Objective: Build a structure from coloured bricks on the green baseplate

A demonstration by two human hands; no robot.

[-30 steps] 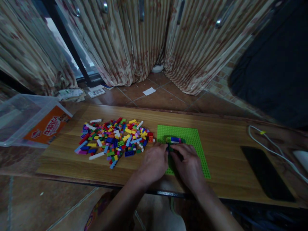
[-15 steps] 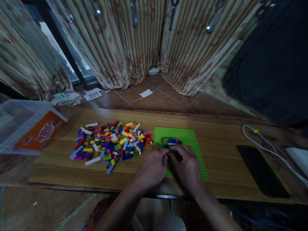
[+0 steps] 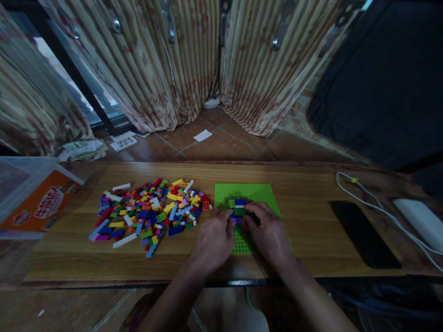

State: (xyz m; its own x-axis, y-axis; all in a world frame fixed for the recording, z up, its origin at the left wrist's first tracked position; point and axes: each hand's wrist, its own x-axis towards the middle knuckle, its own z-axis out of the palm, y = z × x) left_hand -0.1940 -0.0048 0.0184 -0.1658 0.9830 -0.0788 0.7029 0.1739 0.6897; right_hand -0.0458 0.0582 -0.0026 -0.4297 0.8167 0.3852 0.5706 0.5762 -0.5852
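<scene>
A small build of stacked toy bricks (image 3: 238,210) in blue, green, white and purple rises from the green studded baseplate (image 3: 244,191). My left hand (image 3: 214,236) is at the left side of the build, its fingers curled and the fingertips against the bricks. On the right side, my right hand (image 3: 272,230) bends its thumb and fingers around the bricks' edge, with a bit of red showing by the thumb. Both hands partly cover the build and the plate's lower part, so the exact contact points are hidden.
A wide heap of loose coloured bricks (image 3: 148,212) spreads left of the baseplate on the wooden table (image 3: 304,184). A clear plastic box (image 3: 34,163) with an orange label stands at the far left. At the right lie a black phone-like slab (image 3: 363,235), a white cable (image 3: 380,210) and a white device (image 3: 420,221).
The view has shifted slightly. My hands have drawn a little apart, and more of the brick build, including purple and green parts, shows between them.
</scene>
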